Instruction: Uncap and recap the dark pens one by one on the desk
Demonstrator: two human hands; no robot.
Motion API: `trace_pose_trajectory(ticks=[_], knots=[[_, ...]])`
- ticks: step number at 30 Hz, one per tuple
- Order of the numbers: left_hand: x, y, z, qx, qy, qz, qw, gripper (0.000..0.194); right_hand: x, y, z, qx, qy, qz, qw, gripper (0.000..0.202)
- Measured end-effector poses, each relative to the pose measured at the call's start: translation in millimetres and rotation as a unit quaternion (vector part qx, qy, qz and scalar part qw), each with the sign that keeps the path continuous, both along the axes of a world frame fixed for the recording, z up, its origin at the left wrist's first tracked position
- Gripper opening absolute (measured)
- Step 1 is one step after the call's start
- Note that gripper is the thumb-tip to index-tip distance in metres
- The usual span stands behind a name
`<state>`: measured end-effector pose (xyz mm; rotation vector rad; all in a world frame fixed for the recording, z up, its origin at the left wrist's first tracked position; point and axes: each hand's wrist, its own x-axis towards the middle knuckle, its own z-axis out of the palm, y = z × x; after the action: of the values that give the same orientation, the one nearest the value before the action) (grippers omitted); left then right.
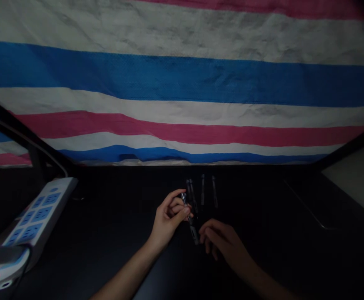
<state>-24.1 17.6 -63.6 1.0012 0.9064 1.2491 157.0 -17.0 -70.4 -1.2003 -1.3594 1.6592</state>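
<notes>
— What's in front of you?

— A striped tarp behind a dark table, a power strip off to my left, three dark pens lying in a row.

— And your hands?

— My left hand pinches a pen near its tip. My right hand has its fingers curled at the pen's lower end; whether it grips, I can't tell in this light.

— Any advice?

— I'd keep the pinch firm and the pull straight along the barrel, I reckon.
</notes>
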Motion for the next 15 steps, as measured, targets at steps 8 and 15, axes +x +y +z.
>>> trace_pose_trajectory(ticks=[8, 15], knots=[[-0.2, 1.2, -1.1, 0.005, 0.009, 0.011, 1.0, 0.051, 0.0, -0.6, -1.5, 0.006, -0.014, 0.002, 1.0, 0.031], [-1.1, 1.7, 0.7, 0.001, 0.007, 0.033, 0.999, 0.054, -1.5, -1.4, 0.5, 0.008, -0.016, -0.001, 1.0, 0.029]])
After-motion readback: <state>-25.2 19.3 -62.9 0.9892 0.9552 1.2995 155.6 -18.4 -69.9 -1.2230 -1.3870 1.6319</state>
